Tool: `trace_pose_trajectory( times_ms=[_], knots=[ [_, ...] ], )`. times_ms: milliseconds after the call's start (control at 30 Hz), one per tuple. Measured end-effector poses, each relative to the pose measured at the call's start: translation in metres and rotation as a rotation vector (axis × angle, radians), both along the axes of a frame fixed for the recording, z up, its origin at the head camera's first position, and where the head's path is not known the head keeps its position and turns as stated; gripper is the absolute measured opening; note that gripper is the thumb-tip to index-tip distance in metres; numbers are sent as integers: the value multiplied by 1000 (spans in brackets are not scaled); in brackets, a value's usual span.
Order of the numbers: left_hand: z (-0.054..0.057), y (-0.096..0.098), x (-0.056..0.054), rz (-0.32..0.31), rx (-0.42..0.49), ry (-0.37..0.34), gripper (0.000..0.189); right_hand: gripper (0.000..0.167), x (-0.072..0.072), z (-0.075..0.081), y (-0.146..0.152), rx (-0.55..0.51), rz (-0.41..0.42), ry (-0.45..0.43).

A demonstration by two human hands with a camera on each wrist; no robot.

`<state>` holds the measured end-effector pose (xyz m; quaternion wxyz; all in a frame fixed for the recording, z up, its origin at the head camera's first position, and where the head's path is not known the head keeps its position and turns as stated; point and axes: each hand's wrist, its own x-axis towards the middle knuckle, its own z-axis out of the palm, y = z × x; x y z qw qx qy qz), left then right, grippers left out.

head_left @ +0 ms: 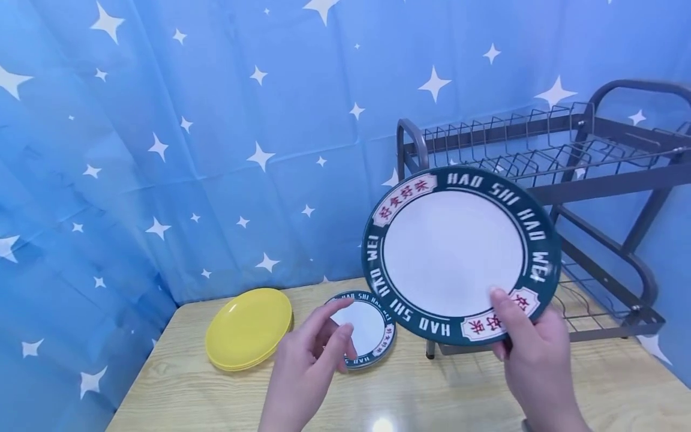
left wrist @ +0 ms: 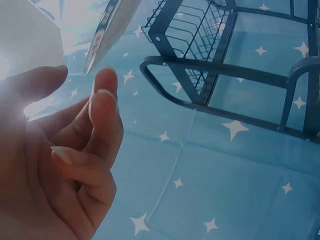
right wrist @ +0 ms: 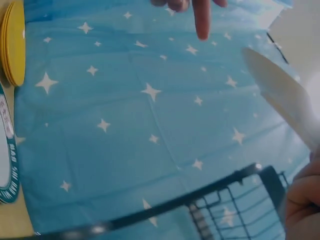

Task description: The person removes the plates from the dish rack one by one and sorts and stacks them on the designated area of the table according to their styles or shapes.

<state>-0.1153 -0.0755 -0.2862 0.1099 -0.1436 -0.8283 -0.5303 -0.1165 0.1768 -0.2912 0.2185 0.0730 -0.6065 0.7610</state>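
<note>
My right hand (head_left: 540, 354) grips a white plate (head_left: 453, 252) with a dark green lettered rim by its lower right edge, thumb on the face. The plate is held up, tilted, in front of the dish rack (head_left: 540, 192). In the right wrist view the same plate (right wrist: 282, 95) appears nearly edge-on. My left hand (head_left: 313, 360) hovers with loosely bent fingers and holds nothing. Behind it on the table lies a matching green-rimmed plate (head_left: 367, 327), partly covered by the fingers. In the left wrist view, the left hand (left wrist: 75, 140) is apart from the raised plate (left wrist: 107, 35).
Yellow plates (head_left: 248, 330) lie stacked on the wooden table (head_left: 173, 372), left of the green-rimmed one. The two-tier dark metal rack stands at the right, its upper wire slots facing up. A blue star-patterned curtain (head_left: 216, 150) hangs behind the table.
</note>
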Motion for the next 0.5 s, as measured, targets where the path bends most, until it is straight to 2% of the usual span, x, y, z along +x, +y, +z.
trace_pose_trajectory(
  times_ms=[167,267,500],
  knots=[
    [0,6,-2,-24,41,-78,36,28,-2,-9,-8,112,0,-108],
    [-1,8,-4,-33,53,-117,40,26,-5,-15,-10,158,38,-111],
    [-2,13,-8,-34,98,-133,37,20,-13,-18,-15,267,72,-129]
  ],
)
